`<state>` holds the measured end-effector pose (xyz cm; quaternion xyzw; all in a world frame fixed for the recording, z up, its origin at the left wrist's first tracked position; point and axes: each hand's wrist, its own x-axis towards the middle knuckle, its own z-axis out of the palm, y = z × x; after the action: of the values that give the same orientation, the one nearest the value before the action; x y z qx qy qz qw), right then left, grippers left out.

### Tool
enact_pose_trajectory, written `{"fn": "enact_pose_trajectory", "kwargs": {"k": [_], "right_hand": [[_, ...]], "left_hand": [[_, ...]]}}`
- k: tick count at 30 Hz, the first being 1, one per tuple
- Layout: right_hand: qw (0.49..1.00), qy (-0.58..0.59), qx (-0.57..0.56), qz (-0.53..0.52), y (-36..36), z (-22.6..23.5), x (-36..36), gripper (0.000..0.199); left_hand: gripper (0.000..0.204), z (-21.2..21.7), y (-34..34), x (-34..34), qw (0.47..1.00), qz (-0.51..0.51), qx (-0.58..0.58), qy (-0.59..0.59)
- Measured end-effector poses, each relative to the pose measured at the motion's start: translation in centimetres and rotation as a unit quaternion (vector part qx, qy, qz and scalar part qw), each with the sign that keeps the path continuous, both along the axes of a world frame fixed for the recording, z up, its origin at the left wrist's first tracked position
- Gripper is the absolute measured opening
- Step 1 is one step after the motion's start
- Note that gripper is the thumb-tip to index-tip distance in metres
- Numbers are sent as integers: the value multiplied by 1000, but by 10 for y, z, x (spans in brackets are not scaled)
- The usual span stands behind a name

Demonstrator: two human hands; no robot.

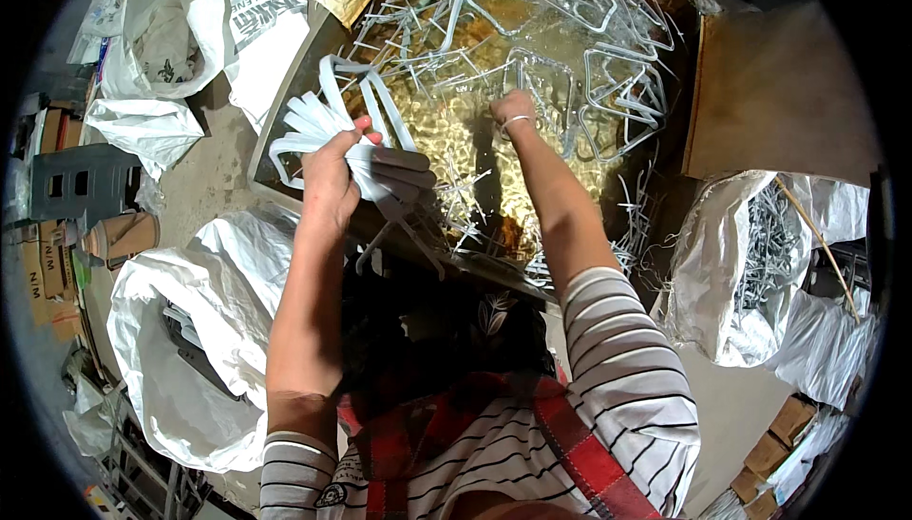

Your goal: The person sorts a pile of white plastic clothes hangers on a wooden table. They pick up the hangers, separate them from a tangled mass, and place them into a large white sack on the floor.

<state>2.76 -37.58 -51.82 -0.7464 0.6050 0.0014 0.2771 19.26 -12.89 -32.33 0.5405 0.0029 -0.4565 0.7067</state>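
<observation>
My left hand (331, 178) is closed around a fanned bundle of white plastic frames (391, 170), bent bars with flat, rounded ends. It holds them over the near left side of a water-filled tub (285, 93). Farther in, my right hand (516, 110) reaches over the shallow, rippling water with its fingers curled. A pale plastic frame (560, 69) meets those fingers and seems gripped by them; the fingertips are hidden. More wet frames (622, 93) lie loosely tangled along the tub's far and right sides.
Thin plastic scraps (465, 207) gather at the tub's near edge. A white sack (237, 283) stands left of me, and another sack (708, 273) with grey pieces and a stick (819, 235) stands right. A brown board (774, 93) rises beside the tub. Bags (185, 31) sit at the far left.
</observation>
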Motion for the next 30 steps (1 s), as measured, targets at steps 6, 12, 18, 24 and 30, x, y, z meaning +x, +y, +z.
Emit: {"fn": "enact_pose_trajectory", "kwargs": {"k": [6, 12, 18, 24, 30], "right_hand": [[919, -367, 137, 45, 17, 27, -38, 16], [911, -314, 134, 231, 124, 182, -60, 38], [895, -321, 80, 298, 138, 186, -103, 36], [973, -68, 15, 219, 116, 186, -180, 24], [925, -211, -65, 308, 118, 243, -119, 19]], "left_hand": [[22, -12, -18, -28, 997, -44, 23, -53], [30, -9, -20, -60, 867, -214, -120, -434], [25, 6, -43, -60, 999, -18, -9, 33], [25, 19, -36, -40, 981, 70, -7, -179], [46, 18, -35, -75, 736, -289, 75, -607]]}}
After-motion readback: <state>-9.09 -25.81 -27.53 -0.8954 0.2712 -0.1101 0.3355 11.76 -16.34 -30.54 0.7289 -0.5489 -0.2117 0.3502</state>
